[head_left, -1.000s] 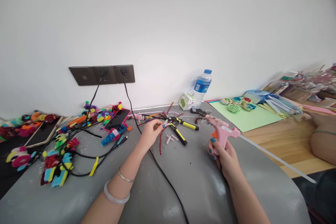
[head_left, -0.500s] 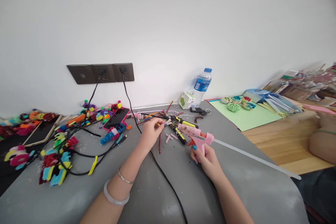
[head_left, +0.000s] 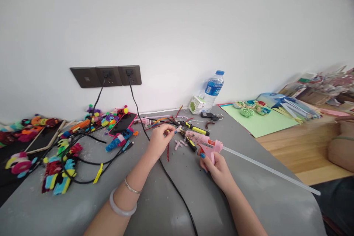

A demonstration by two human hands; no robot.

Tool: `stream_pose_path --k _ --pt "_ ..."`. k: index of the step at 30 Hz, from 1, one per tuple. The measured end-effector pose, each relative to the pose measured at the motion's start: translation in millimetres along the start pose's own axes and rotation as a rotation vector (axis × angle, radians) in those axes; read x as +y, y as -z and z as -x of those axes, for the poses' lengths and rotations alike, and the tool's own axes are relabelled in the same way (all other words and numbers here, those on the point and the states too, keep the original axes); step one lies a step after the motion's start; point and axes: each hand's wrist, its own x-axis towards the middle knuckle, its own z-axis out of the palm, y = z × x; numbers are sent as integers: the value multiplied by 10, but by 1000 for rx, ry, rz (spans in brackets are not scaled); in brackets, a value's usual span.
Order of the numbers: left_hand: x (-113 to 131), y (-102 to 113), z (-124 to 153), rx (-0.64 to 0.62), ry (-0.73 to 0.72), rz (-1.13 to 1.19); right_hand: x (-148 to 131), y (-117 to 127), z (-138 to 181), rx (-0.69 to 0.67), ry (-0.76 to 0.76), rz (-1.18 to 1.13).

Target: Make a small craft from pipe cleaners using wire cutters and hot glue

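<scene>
My right hand (head_left: 214, 164) is wrapped round the handle of a pink hot glue gun (head_left: 197, 137), its nozzle pointing left. A long translucent glue stick (head_left: 271, 169) sticks out of the gun's back. My left hand (head_left: 161, 138) pinches a small pale piece of pipe cleaner (head_left: 179, 128) between thumb and finger, close to the nozzle. Whether the nozzle touches it I cannot tell. Behind the gun lie pliers with yellow and black handles (head_left: 197, 129). Short pale pink pipe cleaner pieces (head_left: 178, 144) and a red one (head_left: 167, 152) rest on the grey table below.
Black cables run from the wall sockets (head_left: 106, 76) across the grey table (head_left: 155, 206). Colourful fuzzy figures (head_left: 56, 173) and phones (head_left: 123, 123) lie left. A water bottle (head_left: 213, 90), small box (head_left: 197, 104), car key (head_left: 207, 115) and green paper (head_left: 262, 121) stand or lie behind and right.
The glue gun in my right hand has shifted slightly left, bringing its nozzle closer to the pale piece. My left hand has barely moved and keeps its pinch.
</scene>
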Motion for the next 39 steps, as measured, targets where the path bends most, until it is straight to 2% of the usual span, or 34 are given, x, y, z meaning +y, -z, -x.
stream_pose_path --k 31,39 --pt "37 13 3 6 -20 4 17 -12 7 25 -14 74" --pt "44 23 4 11 -23 1 52 -44 -7 150 -10 46"
